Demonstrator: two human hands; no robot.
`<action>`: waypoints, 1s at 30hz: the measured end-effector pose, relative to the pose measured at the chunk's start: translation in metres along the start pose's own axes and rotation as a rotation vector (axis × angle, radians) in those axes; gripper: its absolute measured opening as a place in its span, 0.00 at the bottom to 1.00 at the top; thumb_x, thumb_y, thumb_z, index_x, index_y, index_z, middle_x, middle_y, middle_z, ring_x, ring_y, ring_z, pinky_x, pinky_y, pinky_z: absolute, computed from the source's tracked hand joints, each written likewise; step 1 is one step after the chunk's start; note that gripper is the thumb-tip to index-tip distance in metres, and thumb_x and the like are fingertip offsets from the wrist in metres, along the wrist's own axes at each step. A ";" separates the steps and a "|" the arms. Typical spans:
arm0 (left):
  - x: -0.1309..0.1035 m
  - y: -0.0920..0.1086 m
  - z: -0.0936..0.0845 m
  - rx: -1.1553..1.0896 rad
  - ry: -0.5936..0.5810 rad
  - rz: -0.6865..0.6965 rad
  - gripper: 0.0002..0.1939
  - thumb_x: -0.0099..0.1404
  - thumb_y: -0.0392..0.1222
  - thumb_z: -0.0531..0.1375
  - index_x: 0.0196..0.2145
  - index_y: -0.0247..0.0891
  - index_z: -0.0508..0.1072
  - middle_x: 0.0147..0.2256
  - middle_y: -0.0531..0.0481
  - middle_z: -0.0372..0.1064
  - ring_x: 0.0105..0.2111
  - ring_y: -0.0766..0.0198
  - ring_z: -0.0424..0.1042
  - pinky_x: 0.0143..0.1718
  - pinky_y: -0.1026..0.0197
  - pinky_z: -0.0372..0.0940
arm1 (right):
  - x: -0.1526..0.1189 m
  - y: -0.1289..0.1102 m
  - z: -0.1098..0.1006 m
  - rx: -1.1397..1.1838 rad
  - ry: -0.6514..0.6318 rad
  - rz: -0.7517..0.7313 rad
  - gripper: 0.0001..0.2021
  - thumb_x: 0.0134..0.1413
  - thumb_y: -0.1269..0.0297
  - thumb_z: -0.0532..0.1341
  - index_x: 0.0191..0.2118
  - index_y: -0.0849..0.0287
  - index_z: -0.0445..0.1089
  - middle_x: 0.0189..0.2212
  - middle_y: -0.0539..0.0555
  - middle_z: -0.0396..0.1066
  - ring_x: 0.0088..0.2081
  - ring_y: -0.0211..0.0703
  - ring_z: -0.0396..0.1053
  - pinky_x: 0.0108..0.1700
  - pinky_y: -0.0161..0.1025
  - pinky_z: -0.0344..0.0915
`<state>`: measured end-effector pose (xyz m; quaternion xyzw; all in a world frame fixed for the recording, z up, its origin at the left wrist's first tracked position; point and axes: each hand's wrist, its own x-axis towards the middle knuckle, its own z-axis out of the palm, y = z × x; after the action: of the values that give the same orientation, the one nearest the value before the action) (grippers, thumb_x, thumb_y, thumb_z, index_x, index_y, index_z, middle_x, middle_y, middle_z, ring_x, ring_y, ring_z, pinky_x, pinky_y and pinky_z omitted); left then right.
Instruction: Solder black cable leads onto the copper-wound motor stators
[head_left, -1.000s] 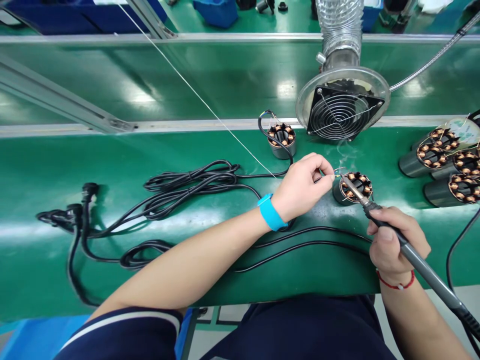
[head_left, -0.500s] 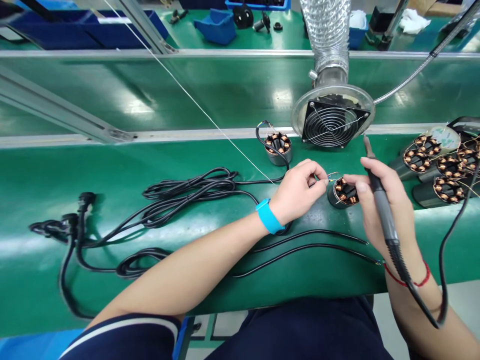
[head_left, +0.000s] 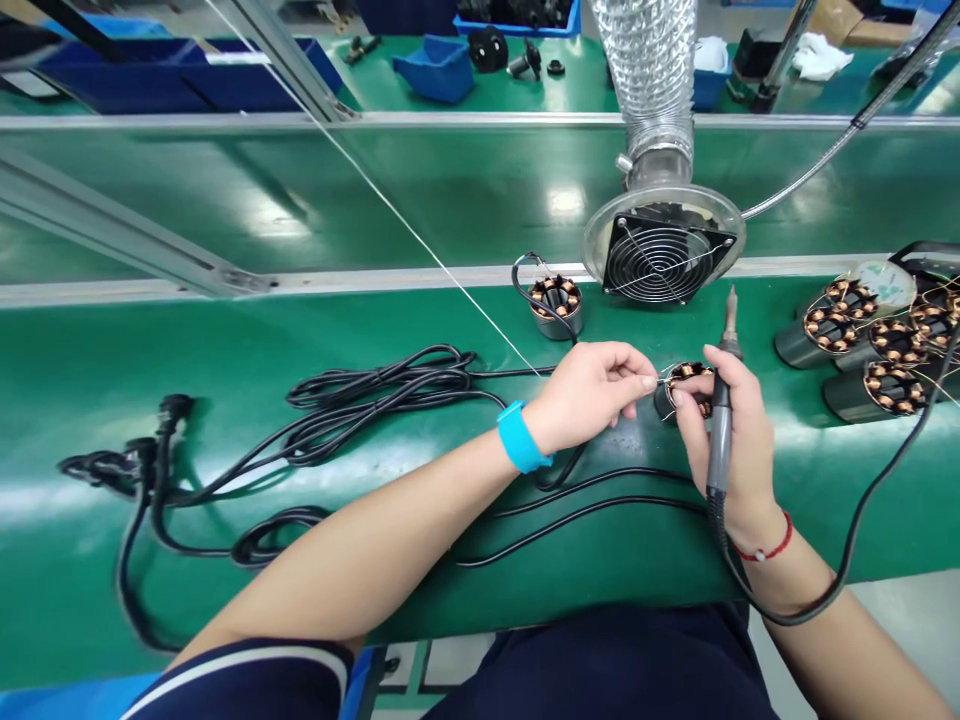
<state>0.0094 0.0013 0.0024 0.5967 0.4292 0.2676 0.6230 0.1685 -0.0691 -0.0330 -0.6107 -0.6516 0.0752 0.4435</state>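
My left hand (head_left: 600, 393) pinches thin wires at the left edge of a dark stator with copper coils (head_left: 682, 388). My right hand (head_left: 731, 430) is wrapped round a soldering iron (head_left: 721, 420), its tip pointing up and away, while the thumb and forefinger reach the stator's right side. Part of the coil ring is hidden behind those fingers. Another stator (head_left: 556, 308), with a black cable looped over it, stands behind my left hand. A thin pale solder strand (head_left: 450, 272) slants down from the upper left to behind my left hand.
Coiled black cables (head_left: 382, 385) with plugs lie on the left of the green bench (head_left: 420, 590). Two cable ends run below my left hand. A round fume extractor (head_left: 664, 255) hangs behind the hands. Several stators (head_left: 862, 395) stand at the right, near the iron's cord.
My right hand has moved left with the soldering iron, which now stands more upright. Its fingers are over the stator's right side. My left hand has shifted slightly down.
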 end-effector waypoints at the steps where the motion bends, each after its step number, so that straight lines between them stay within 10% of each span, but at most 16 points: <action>1: 0.000 0.002 0.000 -0.037 -0.027 -0.044 0.05 0.60 0.31 0.59 0.26 0.33 0.70 0.17 0.57 0.63 0.14 0.75 0.60 0.16 0.71 0.55 | 0.000 -0.002 0.000 -0.004 -0.008 -0.010 0.20 0.61 0.63 0.59 0.58 0.51 0.61 0.36 0.50 0.76 0.38 0.45 0.73 0.45 0.47 0.67; 7: -0.001 -0.001 0.003 -0.095 -0.021 -0.020 0.05 0.61 0.32 0.60 0.27 0.33 0.71 0.17 0.57 0.63 0.14 0.75 0.59 0.14 0.71 0.55 | 0.001 -0.007 0.000 -0.039 0.000 -0.095 0.20 0.60 0.67 0.59 0.57 0.50 0.61 0.36 0.50 0.76 0.38 0.46 0.74 0.45 0.47 0.67; 18: -0.007 -0.021 0.004 0.569 0.153 0.786 0.07 0.67 0.32 0.58 0.35 0.38 0.77 0.41 0.46 0.73 0.41 0.64 0.74 0.44 0.60 0.70 | -0.001 -0.003 0.002 0.260 0.005 -0.039 0.24 0.58 0.69 0.60 0.59 0.50 0.58 0.33 0.47 0.73 0.38 0.40 0.72 0.44 0.43 0.70; 24: -0.007 -0.021 0.004 0.680 0.149 0.792 0.08 0.68 0.31 0.55 0.36 0.37 0.73 0.38 0.46 0.70 0.38 0.65 0.71 0.41 0.62 0.69 | 0.003 -0.001 0.000 0.280 0.009 -0.040 0.22 0.59 0.68 0.60 0.58 0.51 0.59 0.32 0.47 0.72 0.37 0.40 0.72 0.45 0.44 0.71; 30: -0.005 -0.017 0.000 0.629 0.172 0.667 0.09 0.64 0.28 0.55 0.31 0.36 0.73 0.34 0.49 0.68 0.35 0.66 0.69 0.39 0.63 0.67 | 0.009 0.011 -0.021 0.235 -0.321 -0.042 0.25 0.60 0.64 0.60 0.61 0.49 0.57 0.43 0.52 0.75 0.47 0.45 0.73 0.51 0.48 0.69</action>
<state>0.0042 -0.0057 -0.0132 0.8376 0.3243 0.3587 0.2541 0.1922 -0.0678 -0.0233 -0.5211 -0.7133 0.2380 0.4037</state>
